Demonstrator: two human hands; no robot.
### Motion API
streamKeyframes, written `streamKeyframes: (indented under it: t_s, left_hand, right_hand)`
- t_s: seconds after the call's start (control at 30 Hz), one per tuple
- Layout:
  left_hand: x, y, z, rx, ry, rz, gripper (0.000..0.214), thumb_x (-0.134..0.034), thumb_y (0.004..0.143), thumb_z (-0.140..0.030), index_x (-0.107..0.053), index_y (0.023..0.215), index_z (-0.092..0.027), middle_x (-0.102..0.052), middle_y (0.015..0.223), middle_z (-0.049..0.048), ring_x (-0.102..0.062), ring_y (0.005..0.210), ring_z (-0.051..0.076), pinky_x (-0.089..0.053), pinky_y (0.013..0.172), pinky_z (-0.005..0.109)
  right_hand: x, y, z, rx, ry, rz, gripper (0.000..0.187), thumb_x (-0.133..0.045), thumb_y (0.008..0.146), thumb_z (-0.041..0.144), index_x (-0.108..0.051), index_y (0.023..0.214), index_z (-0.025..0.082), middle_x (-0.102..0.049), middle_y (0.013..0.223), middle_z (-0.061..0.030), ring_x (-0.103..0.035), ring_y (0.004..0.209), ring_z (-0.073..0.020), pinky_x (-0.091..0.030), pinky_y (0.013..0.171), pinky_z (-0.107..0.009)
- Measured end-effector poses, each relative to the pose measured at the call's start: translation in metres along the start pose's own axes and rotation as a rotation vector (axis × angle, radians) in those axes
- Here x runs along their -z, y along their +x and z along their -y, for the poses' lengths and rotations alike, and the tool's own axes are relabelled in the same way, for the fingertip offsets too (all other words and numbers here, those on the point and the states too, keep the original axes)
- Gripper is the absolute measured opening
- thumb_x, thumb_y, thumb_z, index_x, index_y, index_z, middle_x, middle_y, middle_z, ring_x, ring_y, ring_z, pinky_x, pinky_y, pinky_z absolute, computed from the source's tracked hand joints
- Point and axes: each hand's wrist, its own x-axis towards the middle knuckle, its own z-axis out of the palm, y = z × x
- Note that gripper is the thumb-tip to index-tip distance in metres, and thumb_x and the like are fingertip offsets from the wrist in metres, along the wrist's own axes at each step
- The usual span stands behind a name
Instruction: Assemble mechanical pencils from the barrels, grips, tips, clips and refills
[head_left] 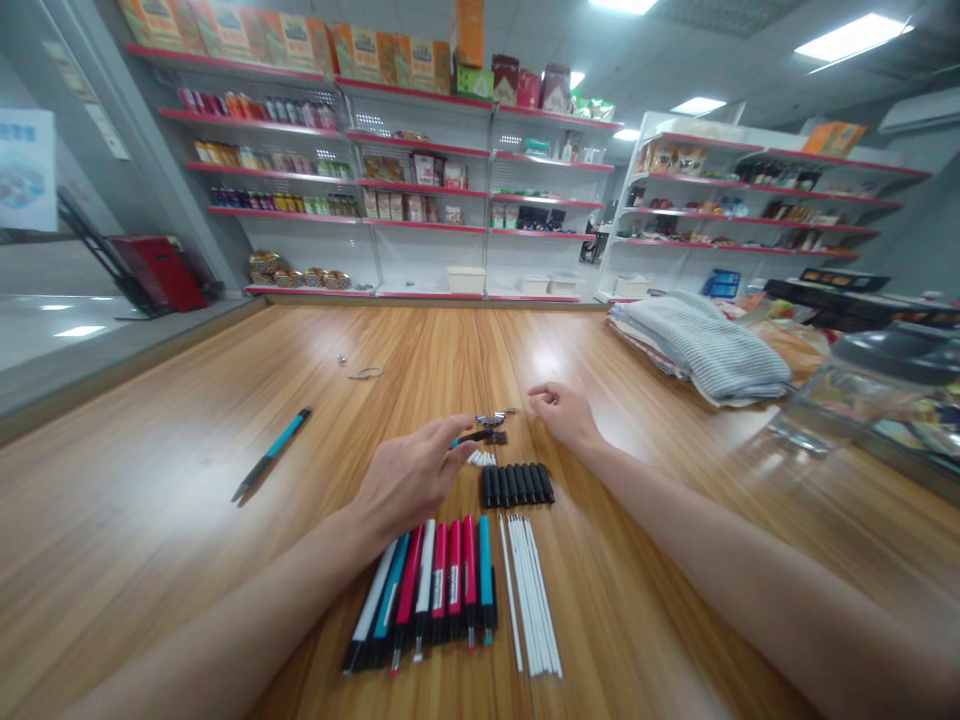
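Well, the left hand (411, 470) pinches a black-and-blue pen part (475, 436) just beyond the row of black grips (517, 485); the right hand (564, 412), apart from it, curls beside small metal pieces (491, 420), though I can't tell whether it holds anything.

Ceiling lights (853, 37): bright, washed-out white panels, casting cool light from above.
Tabletop (637, 640): evenly bright, with a pale glare patch beyond the right hand's fingers (546, 393).
Floor (30, 370): hard white reflections at left.
Blue pen (274, 450): soft, faint shadow alongside.
Shelves (409, 256): tilted by wide-angle distortion; package lettering blurred.
Clear jar (825, 395): stretched and hazy near the right edge.
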Motion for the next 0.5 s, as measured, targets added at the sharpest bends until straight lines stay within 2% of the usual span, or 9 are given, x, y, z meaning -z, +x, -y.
streamKeyframes:
  t_s: [0.1,0.17,0.27,0.4,0.5]
  left_hand:
    - [-0.0022,-0.0008,0.0044,0.0,-0.004,0.042,0.022,-0.042,0.096,-0.038,-0.051,0.112,-0.026,-0.066,0.098,0.0019,-0.064,0.08,0.016,-0.038,0.055,0.023]
    - [-0.0022,-0.0007,0.0062,0.018,0.023,0.079,0.022,-0.038,0.098,-0.038,-0.055,0.102,-0.025,-0.064,0.09,0.0009,-0.062,0.074,0.015,-0.035,0.053,0.023]
    - [-0.001,0.0,0.007,0.05,0.034,0.095,0.026,-0.035,0.098,-0.038,-0.056,0.094,-0.023,-0.063,0.087,0.0008,-0.06,0.071,0.015,-0.033,0.052,0.024]
    - [-0.0003,-0.0001,0.008,0.011,0.021,0.075,0.025,-0.04,0.096,-0.043,-0.053,0.102,-0.023,-0.063,0.095,0.0015,-0.061,0.077,0.016,-0.035,0.054,0.024]
    - [-0.001,-0.0007,0.0102,-0.01,0.076,0.102,0.03,-0.033,0.098,-0.04,-0.054,0.09,-0.021,-0.06,0.084,0.001,-0.058,0.07,0.014,-0.032,0.052,0.024]
  right_hand:
    - [-0.0045,-0.0024,0.0062,0.22,-0.1,0.099,0.026,-0.059,0.082,0.034,-0.07,0.103,0.021,-0.065,0.084,-0.0026,-0.058,0.071,-0.0129,-0.043,0.07,-0.026]
    - [-0.0058,-0.0057,0.009,0.307,-0.183,0.138,0.025,-0.06,0.085,0.038,-0.071,0.101,0.022,-0.063,0.089,-0.0043,-0.058,0.078,-0.0138,-0.043,0.073,-0.026]
    - [-0.0054,-0.0081,0.0102,0.32,-0.25,0.168,0.021,-0.06,0.086,0.038,-0.072,0.093,0.022,-0.061,0.088,-0.0046,-0.058,0.082,-0.0146,-0.042,0.075,-0.027]
    - [-0.0017,-0.0083,0.0089,0.313,-0.274,0.182,0.019,-0.059,0.088,0.034,-0.071,0.087,0.019,-0.062,0.086,-0.0045,-0.058,0.081,-0.0144,-0.042,0.074,-0.027]
    - [0.0019,-0.0099,0.0073,0.318,-0.298,0.159,0.016,-0.059,0.087,0.03,-0.069,0.083,0.018,-0.063,0.086,-0.005,-0.058,0.081,-0.015,-0.041,0.071,-0.027]
